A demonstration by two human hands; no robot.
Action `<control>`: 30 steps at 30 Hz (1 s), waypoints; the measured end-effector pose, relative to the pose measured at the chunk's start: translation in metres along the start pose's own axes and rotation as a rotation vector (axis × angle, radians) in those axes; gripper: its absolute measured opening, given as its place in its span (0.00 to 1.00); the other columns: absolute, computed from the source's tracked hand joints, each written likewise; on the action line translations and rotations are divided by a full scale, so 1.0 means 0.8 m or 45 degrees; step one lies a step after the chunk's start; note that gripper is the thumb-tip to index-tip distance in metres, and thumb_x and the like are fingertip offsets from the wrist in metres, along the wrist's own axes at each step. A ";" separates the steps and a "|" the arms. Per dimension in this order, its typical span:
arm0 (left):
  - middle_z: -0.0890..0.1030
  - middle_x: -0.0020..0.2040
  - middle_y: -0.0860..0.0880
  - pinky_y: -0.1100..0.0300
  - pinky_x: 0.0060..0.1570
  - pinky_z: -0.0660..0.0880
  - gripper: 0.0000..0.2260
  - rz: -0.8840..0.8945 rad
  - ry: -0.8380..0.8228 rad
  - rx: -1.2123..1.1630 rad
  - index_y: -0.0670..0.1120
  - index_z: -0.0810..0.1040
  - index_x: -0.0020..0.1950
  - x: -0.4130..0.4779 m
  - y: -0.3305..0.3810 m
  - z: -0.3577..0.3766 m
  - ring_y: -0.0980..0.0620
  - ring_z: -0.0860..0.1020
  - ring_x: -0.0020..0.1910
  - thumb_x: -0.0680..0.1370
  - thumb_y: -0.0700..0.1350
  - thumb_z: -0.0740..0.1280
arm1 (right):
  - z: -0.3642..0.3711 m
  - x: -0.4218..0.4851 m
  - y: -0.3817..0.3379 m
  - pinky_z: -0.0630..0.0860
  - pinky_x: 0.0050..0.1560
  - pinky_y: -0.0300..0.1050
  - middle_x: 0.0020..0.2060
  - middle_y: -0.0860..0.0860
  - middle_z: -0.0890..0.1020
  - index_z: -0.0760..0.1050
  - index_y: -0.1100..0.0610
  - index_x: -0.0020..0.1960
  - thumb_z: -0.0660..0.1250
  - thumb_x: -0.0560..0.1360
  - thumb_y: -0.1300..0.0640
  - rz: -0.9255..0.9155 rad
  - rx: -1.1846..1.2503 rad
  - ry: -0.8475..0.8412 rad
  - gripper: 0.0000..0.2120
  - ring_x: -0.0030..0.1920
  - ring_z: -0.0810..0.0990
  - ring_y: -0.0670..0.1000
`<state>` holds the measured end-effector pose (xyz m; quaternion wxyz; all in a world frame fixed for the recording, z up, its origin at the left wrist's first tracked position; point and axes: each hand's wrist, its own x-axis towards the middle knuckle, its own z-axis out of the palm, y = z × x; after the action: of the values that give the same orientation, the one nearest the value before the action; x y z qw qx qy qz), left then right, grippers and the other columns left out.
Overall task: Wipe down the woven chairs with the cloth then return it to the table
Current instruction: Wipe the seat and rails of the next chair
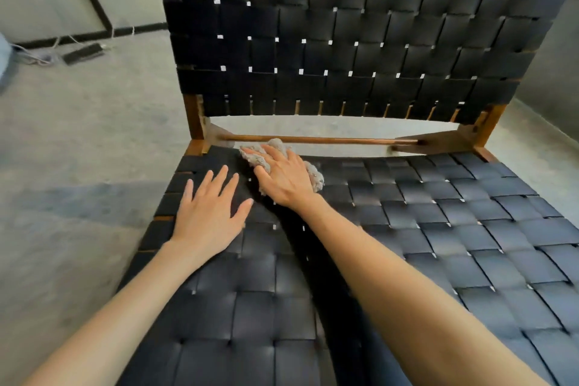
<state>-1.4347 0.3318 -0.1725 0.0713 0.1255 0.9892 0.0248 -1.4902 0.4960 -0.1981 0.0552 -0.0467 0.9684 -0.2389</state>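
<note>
A chair of black woven straps on a brown wooden frame fills the view, with its seat (438, 229) below and its backrest (344, 41) above. A crumpled grey cloth (315, 177) lies on the seat's far left corner, close to the gap under the backrest. My right hand (282, 175) lies on top of the cloth with straight fingers and presses it onto the weave. My left hand (210, 213) rests flat on the seat beside it, near the left edge, fingers spread and holding nothing.
A wooden crossbar (344, 140) spans the gap behind the seat. Grey carpet (78, 150) lies to the left of the chair. A black power strip (83, 54) with white cables sits on the floor near the wall at the far left.
</note>
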 end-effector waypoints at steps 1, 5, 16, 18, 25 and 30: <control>0.46 0.79 0.50 0.47 0.74 0.44 0.30 -0.073 0.001 0.007 0.52 0.49 0.78 -0.007 -0.017 -0.003 0.48 0.45 0.77 0.79 0.64 0.45 | 0.009 0.013 -0.023 0.53 0.73 0.55 0.76 0.50 0.60 0.58 0.51 0.77 0.49 0.80 0.44 -0.023 0.031 -0.018 0.27 0.74 0.58 0.58; 0.43 0.78 0.55 0.43 0.72 0.55 0.29 -0.261 -0.079 -0.155 0.57 0.47 0.77 -0.033 -0.062 -0.012 0.45 0.49 0.77 0.78 0.65 0.46 | 0.026 0.048 -0.073 0.54 0.72 0.57 0.76 0.49 0.60 0.59 0.49 0.76 0.52 0.79 0.41 -0.062 0.092 -0.044 0.28 0.74 0.56 0.58; 0.44 0.79 0.53 0.48 0.63 0.69 0.28 -0.199 -0.007 -0.463 0.54 0.51 0.78 -0.042 -0.064 -0.020 0.44 0.62 0.73 0.80 0.60 0.52 | -0.028 -0.024 0.044 0.62 0.66 0.53 0.70 0.52 0.68 0.68 0.53 0.71 0.59 0.76 0.42 0.371 -0.267 0.193 0.27 0.66 0.67 0.59; 0.44 0.79 0.52 0.47 0.63 0.70 0.28 -0.191 -0.003 -0.470 0.53 0.51 0.78 -0.041 -0.064 -0.020 0.43 0.64 0.71 0.80 0.60 0.52 | -0.042 -0.047 0.067 0.62 0.66 0.53 0.71 0.51 0.68 0.68 0.54 0.71 0.59 0.76 0.43 0.460 -0.294 0.234 0.26 0.67 0.66 0.59; 0.42 0.78 0.51 0.49 0.65 0.66 0.30 -0.192 -0.037 -0.542 0.48 0.45 0.78 -0.077 -0.069 -0.021 0.41 0.61 0.73 0.81 0.58 0.51 | -0.015 -0.062 -0.016 0.59 0.72 0.53 0.75 0.52 0.63 0.64 0.49 0.74 0.53 0.80 0.49 0.248 -0.096 0.151 0.23 0.74 0.59 0.56; 0.43 0.79 0.48 0.51 0.70 0.59 0.32 -0.239 -0.046 -0.616 0.45 0.43 0.78 -0.106 -0.070 -0.017 0.45 0.56 0.75 0.81 0.58 0.53 | 0.032 -0.006 -0.145 0.49 0.76 0.55 0.77 0.48 0.58 0.62 0.49 0.76 0.51 0.81 0.47 -0.109 0.001 -0.059 0.23 0.77 0.52 0.55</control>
<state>-1.3693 0.2558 -0.1517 0.1189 0.0128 0.9604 0.2516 -1.4743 0.3823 -0.1660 0.0672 -0.0937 0.9638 -0.2403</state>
